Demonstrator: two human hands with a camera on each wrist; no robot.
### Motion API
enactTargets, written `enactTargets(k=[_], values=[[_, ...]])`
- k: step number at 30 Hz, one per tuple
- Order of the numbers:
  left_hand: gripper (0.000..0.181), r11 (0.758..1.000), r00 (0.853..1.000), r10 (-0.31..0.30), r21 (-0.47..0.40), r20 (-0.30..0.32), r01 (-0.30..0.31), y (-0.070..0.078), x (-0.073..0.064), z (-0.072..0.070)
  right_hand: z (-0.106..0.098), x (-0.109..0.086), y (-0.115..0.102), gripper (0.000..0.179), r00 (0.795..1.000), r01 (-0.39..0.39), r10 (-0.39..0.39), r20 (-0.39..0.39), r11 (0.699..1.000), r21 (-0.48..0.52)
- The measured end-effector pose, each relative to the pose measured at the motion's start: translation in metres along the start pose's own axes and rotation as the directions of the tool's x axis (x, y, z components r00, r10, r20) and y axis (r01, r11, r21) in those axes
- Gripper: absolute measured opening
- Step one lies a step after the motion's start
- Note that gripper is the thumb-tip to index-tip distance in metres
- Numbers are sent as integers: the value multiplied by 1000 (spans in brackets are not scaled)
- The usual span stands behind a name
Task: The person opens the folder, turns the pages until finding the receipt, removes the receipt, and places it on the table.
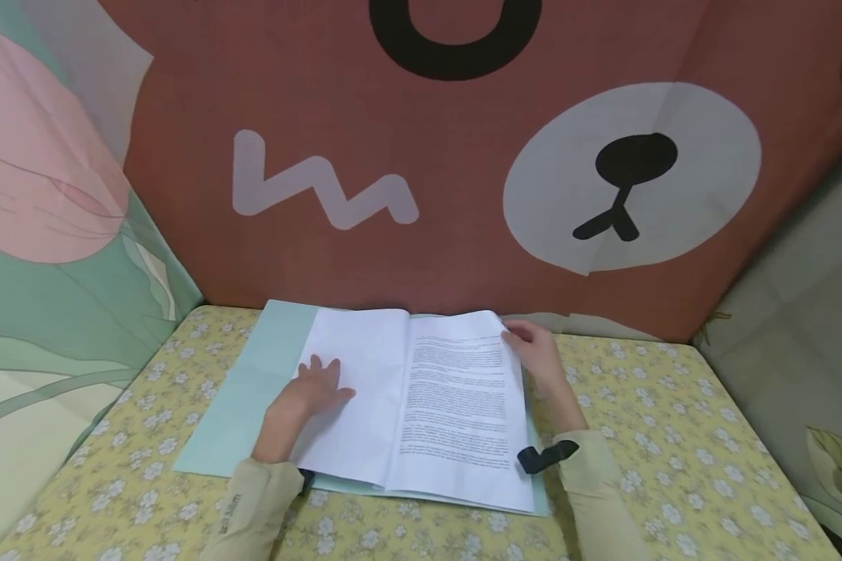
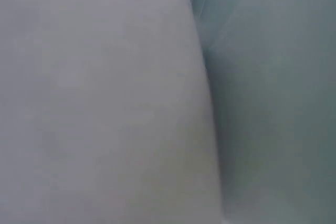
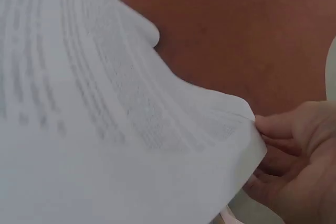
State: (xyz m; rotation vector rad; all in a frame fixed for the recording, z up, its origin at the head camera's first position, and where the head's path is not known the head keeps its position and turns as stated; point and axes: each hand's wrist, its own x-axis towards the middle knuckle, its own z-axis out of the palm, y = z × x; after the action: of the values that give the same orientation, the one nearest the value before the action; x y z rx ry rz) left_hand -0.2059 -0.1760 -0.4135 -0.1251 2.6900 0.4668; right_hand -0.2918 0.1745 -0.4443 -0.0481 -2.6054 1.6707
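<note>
A pale green folder [image 1: 233, 389] lies spread on the table with white sheets in it. Its left sheet [image 1: 372, 351] is blank, and the right-hand printed page [image 1: 456, 405] is covered in lines of text. My left hand [image 1: 314, 387] rests on the blank sheet near its left edge, fingers spread. At the far right corner of the printed page, my right hand [image 1: 536, 354] pinches the paper between thumb and fingers. The right wrist view shows that page [image 3: 157, 103] curving up to the fingertips of the right hand [image 3: 294, 156]. Only paper and folder show in the left wrist view.
The table wears a yellow flowered cloth [image 1: 659, 436]. Behind it stands a brown backdrop [image 1: 463, 257] with a cartoon face. A green and pink panel [image 1: 49, 296] borders the left side, and a grey one [image 1: 800, 273] the right.
</note>
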Motion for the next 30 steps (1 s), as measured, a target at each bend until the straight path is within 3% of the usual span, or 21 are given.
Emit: enactTargets(k=[6, 12, 16, 22, 30], values=[[72, 1000, 1000, -8, 14, 3, 8, 4, 0, 3, -5, -3, -1, 27, 991, -110, 124, -56, 972, 208], [72, 1000, 1000, -6, 13, -2, 6, 4, 1, 5, -6, -3, -3, 35, 984, -133, 161, -81, 952, 277], [71, 1000, 1000, -1, 5, -13, 1, 3, 3, 5, -6, -3, -5, 43, 984, -151, 174, -43, 934, 325], [71, 1000, 1000, 3, -2, -18, -3, 1, 5, 7, -7, -3, -6, 35, 984, -175, 176, 25, 937, 301], [71, 1000, 1000, 9, -7, -27, -9, 1, 4, 5, -6, -2, -4, 33, 979, -191, 202, -23, 953, 236]])
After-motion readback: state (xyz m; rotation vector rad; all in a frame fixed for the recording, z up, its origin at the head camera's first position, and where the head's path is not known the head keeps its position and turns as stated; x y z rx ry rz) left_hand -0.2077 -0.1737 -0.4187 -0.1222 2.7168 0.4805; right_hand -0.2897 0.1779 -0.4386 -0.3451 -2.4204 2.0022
